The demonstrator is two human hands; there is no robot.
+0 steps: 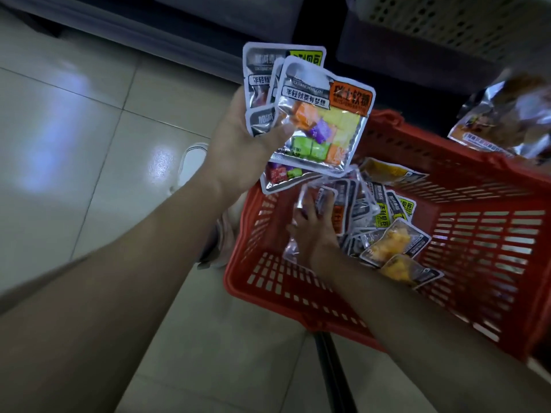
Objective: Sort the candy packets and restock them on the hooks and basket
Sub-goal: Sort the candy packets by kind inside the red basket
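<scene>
Over red basket (298, 296), candy packets (322, 114) gripped in left hand (238, 147); right hand (313, 234) inside, hold unclear.

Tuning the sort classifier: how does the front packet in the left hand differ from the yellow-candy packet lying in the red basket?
Contents: the front packet shows mixed orange, purple, green and yellow pieces; the yellow-candy packet shows only yellow.
Pose: the front packet is held up in the left hand with others; the yellow-candy packet lies in the red basket.
Both have clear windows and dark bands.
</scene>
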